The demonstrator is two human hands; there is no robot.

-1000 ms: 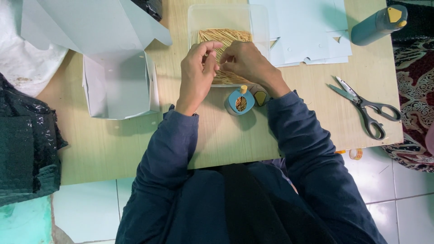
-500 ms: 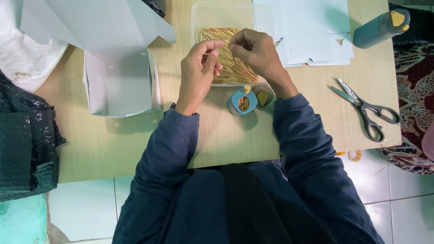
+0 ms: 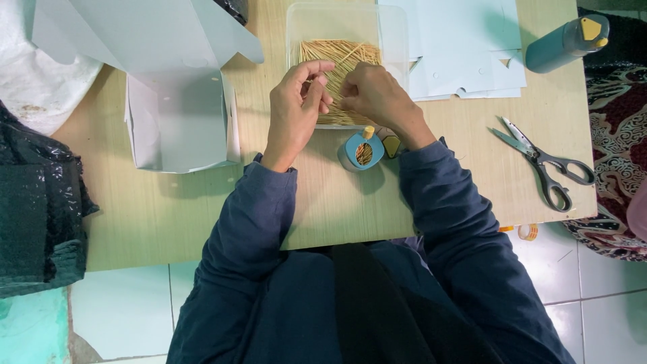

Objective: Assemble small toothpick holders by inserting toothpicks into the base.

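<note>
A clear plastic tub (image 3: pixel 394 30) full of thin wooden sticks (image 3: pixel 340 54) sits at the far middle of the wooden table. My left hand (image 3: pixel 296 111) hovers over its near left side, fingers curled, pinching a few sticks. Right beside it, my right hand (image 3: pixel 374 94) rests on the stick pile with fingers closed on some sticks. A small blue round dispenser (image 3: pixel 360 149) with a yellow knob and sticks inside stands just below the tub, between my wrists.
An open white cardboard box (image 3: pixel 178 114) lies at the left. Flat white cardboard sheets (image 3: pixel 465 47) lie right of the tub. Scissors (image 3: pixel 546 165) rest at the right, a teal bottle (image 3: pixel 563 42) at the far right corner. A black bag (image 3: pixel 37 216) hangs off the left edge.
Both hands have shifted slightly over the stick pile; my right hand moved from the tub's upper part back down toward its near edge, close to the left hand.
</note>
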